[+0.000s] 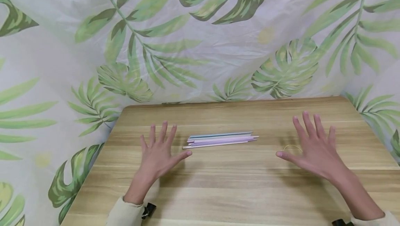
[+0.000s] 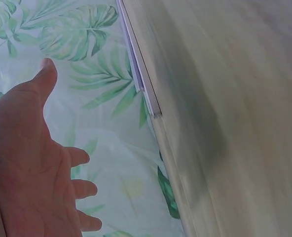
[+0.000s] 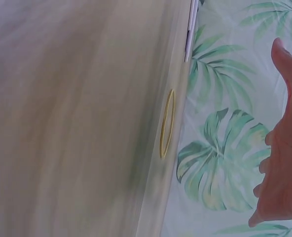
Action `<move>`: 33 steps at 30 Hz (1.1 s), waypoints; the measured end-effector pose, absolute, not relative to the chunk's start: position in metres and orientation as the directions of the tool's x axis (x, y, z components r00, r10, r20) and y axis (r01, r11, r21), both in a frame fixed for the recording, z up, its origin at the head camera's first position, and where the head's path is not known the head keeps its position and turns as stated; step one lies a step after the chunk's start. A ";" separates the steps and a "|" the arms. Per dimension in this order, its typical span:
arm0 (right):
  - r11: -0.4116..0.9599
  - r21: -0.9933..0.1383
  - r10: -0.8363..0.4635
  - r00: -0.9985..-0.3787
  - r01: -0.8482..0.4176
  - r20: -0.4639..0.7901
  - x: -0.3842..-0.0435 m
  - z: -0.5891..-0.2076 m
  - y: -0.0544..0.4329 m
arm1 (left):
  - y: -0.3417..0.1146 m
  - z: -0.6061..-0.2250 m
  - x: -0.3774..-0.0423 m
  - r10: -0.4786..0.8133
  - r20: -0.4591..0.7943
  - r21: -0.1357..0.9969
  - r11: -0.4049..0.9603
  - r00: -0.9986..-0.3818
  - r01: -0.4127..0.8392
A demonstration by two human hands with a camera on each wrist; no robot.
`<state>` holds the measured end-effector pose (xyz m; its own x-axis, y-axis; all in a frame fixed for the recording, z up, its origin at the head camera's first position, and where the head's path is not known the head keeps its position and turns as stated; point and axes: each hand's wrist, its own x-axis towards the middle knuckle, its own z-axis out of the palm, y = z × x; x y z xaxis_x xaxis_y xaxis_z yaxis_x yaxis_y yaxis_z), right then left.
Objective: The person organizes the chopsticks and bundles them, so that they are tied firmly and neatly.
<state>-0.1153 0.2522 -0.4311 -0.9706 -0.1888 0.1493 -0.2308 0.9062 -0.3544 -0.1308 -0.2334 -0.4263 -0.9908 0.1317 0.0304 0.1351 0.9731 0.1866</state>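
Several thin sticks (image 1: 222,140) in pale purple, white and blue lie side by side on the table in the head view. My left hand (image 1: 157,156) hovers to their left with its fingers spread, holding nothing. Over on the right, my right hand (image 1: 318,153) is also spread and holds nothing. Below its thumb and palm a thin yellow rubber band (image 3: 167,123) lies on the table, partly hidden by that hand in the head view. Stick ends (image 2: 143,84) show beyond the left hand in the left wrist view.
The wooden table (image 1: 231,191) has rounded far corners. Its back edge meets a hanging cloth (image 1: 218,52) printed with green leaves, which also covers both sides. A black strap piece (image 1: 149,210) sits at the left cuff.
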 end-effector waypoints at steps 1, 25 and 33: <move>0.904 -0.359 -0.193 -0.970 -0.235 0.148 -0.117 -0.431 0.250 | -0.231 -0.427 -0.132 0.135 0.031 0.185 0.973 -0.990 0.138; 0.856 -0.429 -0.298 -0.953 -0.290 0.050 -0.151 -0.429 0.208 | -0.191 -0.431 -0.168 0.227 0.016 0.239 0.945 -0.974 0.224; 0.797 -0.493 -0.375 -0.926 -0.349 0.050 -0.169 -0.432 0.197 | -0.190 -0.435 -0.189 0.347 0.058 0.362 0.867 -0.936 0.343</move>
